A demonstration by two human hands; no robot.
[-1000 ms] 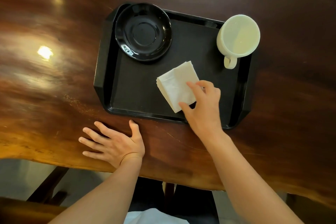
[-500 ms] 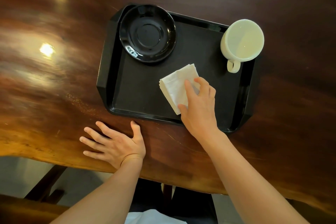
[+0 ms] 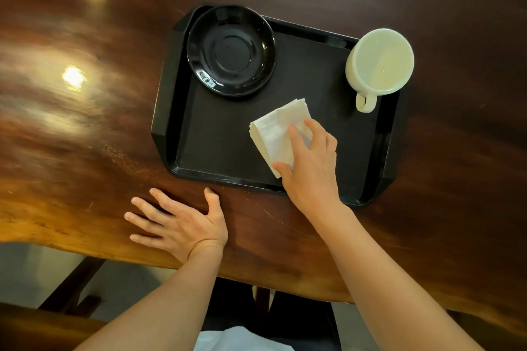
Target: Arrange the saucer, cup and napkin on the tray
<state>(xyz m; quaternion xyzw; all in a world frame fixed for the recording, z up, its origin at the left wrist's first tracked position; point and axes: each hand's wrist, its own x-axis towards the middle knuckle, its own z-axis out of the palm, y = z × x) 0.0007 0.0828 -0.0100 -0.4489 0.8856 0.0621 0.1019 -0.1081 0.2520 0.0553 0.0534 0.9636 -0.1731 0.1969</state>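
Observation:
A black rectangular tray point(image 3: 216, 148) lies on the dark wooden table. A glossy black saucer point(image 3: 231, 50) sits in its far left corner. A cream cup point(image 3: 380, 61) stands at the far right corner, handle toward me. A folded white napkin point(image 3: 275, 129) lies tilted on the tray floor near the middle. My right hand point(image 3: 310, 165) rests on the napkin's near right part, thumb at its lower corner and fingers on top. My left hand point(image 3: 178, 222) lies flat on the table just in front of the tray, fingers spread, holding nothing.
The wooden table point(image 3: 85, 137) has an irregular front edge close to my body. A dark chair frame point(image 3: 74, 291) shows below the edge at the left. A lamp's reflection point(image 3: 72, 77) glares on the table left of the tray.
My right hand has slid further onto the napkin, fingers now over its near right half. The napkin has turned slightly. My left hand has stayed flat on the table.

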